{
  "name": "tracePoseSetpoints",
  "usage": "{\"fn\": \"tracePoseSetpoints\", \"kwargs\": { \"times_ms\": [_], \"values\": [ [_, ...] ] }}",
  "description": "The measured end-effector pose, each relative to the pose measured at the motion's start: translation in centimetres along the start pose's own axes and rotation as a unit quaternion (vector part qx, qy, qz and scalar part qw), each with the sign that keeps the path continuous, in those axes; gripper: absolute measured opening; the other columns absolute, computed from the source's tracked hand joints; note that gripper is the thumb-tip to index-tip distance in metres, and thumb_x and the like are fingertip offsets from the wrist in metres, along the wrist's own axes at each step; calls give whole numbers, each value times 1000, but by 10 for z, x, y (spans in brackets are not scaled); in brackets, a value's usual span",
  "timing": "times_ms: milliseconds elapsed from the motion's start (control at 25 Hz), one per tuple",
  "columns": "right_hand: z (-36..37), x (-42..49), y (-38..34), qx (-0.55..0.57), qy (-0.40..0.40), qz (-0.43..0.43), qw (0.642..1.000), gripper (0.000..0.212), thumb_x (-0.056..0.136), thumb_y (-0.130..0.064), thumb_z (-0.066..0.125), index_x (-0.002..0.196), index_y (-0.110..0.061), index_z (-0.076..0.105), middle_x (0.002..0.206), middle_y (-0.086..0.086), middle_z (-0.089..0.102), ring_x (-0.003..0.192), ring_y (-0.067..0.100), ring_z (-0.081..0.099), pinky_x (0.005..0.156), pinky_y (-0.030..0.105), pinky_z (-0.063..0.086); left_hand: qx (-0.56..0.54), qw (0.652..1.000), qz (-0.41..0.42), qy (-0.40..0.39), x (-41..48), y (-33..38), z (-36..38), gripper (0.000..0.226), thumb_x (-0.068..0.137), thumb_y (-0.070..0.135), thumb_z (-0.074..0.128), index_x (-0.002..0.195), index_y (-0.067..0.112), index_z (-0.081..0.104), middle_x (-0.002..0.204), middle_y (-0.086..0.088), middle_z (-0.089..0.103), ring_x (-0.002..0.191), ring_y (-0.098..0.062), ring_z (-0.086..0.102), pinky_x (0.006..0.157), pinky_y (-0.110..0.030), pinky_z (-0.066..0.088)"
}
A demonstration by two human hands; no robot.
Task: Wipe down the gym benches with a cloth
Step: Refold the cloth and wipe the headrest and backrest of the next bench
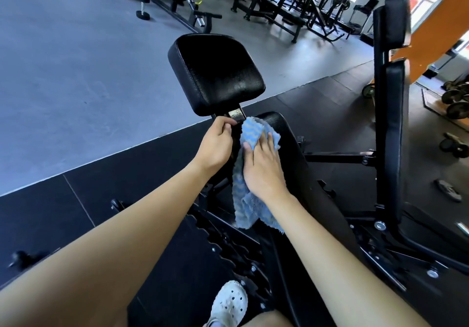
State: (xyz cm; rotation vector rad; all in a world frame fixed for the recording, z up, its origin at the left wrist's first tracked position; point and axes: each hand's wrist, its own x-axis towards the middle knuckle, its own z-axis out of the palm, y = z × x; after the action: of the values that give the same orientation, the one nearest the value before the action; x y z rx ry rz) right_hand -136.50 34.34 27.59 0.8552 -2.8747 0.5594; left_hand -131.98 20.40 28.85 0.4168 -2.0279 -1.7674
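Note:
A black adjustable gym bench fills the middle of the head view. Its square seat pad [215, 72] is raised at the far end and its long back pad [299, 164] slopes toward me. A blue and white striped cloth [250, 133] lies over the upper left edge of the back pad and hangs down its side. My right hand [264, 166] presses flat on the cloth with straight fingers. My left hand [215, 144] grips the metal frame bar just under the seat pad, its fingers curled round it.
A second black bench [390, 113] stands upright to the right. Dumbbells [456, 100] lie on the floor at far right. Rows of black machines [291, 4] stand at the back. My white clog [229, 304] is beside the bench's toothed frame.

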Motion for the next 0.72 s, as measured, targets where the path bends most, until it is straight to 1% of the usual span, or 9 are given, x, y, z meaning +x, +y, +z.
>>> {"fn": "tracePoseSetpoints", "kwargs": {
  "times_ms": [120, 240, 320, 360, 440, 520, 600, 640, 720],
  "values": [
    [-8, 21, 0, -17, -11, 14, 1000, 60, 110, -39, 17, 162, -11, 12, 169, 9, 13, 157, 26, 5, 127, 42, 10, -13, 998, -50, -23, -15, 0, -13, 38, 108, 13, 31, 135, 16, 57, 70, 4, 52, 40, 4, 44, 44, -10, 34],
    [-5, 55, -17, -34, -28, 101, 994, 58, 109, -36, 13, 161, -11, 17, 169, 10, 11, 156, 31, 6, 126, 50, 9, -19, 995, -86, -51, -28, -3, -30, 49, 103, 5, 31, 145, 19, 50, 86, 3, 61, 48, 3, 50, 46, -9, 38],
    [3, 53, -35, -53, -6, 90, 995, 58, 108, -36, 12, 158, -11, 26, 168, 11, 17, 153, 34, 12, 124, 52, 14, -23, 994, -98, -51, -36, -7, -38, 47, 103, 7, 33, 146, 19, 50, 102, 4, 65, 73, -3, 60, 61, -8, 45],
    [6, 42, -42, -47, 14, 64, 997, 58, 108, -37, 14, 158, -10, 27, 167, 10, 21, 153, 32, 15, 124, 51, 17, -38, 993, -107, -43, -37, -11, -39, 45, 104, 9, 35, 145, 17, 52, 109, 5, 65, 89, -8, 63, 76, -11, 51],
    [13, 6, -50, -50, 37, -3, 998, 57, 108, -36, 26, 159, -11, 24, 168, 8, 20, 155, 30, 12, 125, 49, 19, -71, 989, -131, -23, -42, -18, -40, 41, 102, 11, 36, 137, 13, 59, 112, 3, 68, 104, -17, 65, 97, -30, 54],
    [18, -28, -49, -142, 43, -84, 985, 66, 99, -24, 53, 159, -16, 25, 169, 10, 10, 156, 34, 7, 124, 52, 21, -93, 985, -146, -21, -48, -21, -40, 36, 98, 8, 35, 117, 8, 66, 99, -2, 71, 89, -19, 66, 81, -31, 56],
    [20, -34, -45, -234, 31, -114, 965, 84, 85, -15, 70, 157, -22, 28, 169, 11, 8, 155, 39, 7, 121, 53, 27, -99, 983, -149, -28, -55, -22, -37, 33, 95, 5, 34, 106, 1, 65, 84, -4, 64, 73, -19, 55, 65, -29, 46],
    [21, -22, -45, -257, 36, -117, 959, 77, 85, -18, 70, 153, -23, 35, 167, 10, 15, 154, 39, 12, 119, 53, 30, -100, 984, -147, -28, -57, -23, -36, 32, 95, 6, 34, 105, -2, 64, 82, -6, 61, 72, -20, 52, 65, -31, 44],
    [18, 6, -58, -267, 49, -101, 957, 43, 95, -27, 58, 138, -20, 55, 155, 7, 40, 151, 38, 23, 117, 53, 32, -107, 981, -160, -23, -59, -27, -36, 34, 95, 8, 33, 107, -6, 62, 81, -9, 58, 73, -23, 49, 66, -34, 43]
  ]
}}
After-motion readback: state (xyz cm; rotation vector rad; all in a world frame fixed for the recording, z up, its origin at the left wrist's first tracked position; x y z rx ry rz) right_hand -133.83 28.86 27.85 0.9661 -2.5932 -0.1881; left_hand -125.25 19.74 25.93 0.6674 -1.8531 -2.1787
